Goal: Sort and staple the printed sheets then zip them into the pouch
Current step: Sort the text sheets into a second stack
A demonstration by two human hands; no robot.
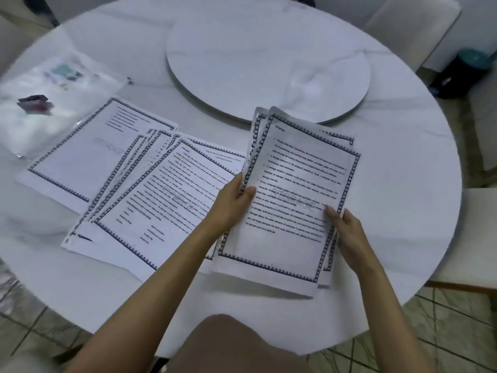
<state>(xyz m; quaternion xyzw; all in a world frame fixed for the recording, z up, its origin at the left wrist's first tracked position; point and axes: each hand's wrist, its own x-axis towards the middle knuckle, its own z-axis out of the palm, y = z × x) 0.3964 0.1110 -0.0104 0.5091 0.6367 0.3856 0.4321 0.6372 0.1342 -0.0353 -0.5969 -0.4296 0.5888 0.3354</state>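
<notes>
Near right: left hand (231,203) grip pinching left edge of held sheets (293,184), thumb lying on top; right hand (347,230) grip pinching right edge. Loose sheets (139,184) fanning across white marble counter (403,162) at left. Clear pouch (53,117) lying far left, small dark object (33,102) sitting on it. Round turntable (269,57) occupying far centre. Pale chair (411,25) and tiled floor (451,332) showing beyond counter.

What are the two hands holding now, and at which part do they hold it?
Both hold one small stack of printed sheets. The left hand pinches its left edge near the middle; the right hand grips its right edge, lower down.
</notes>
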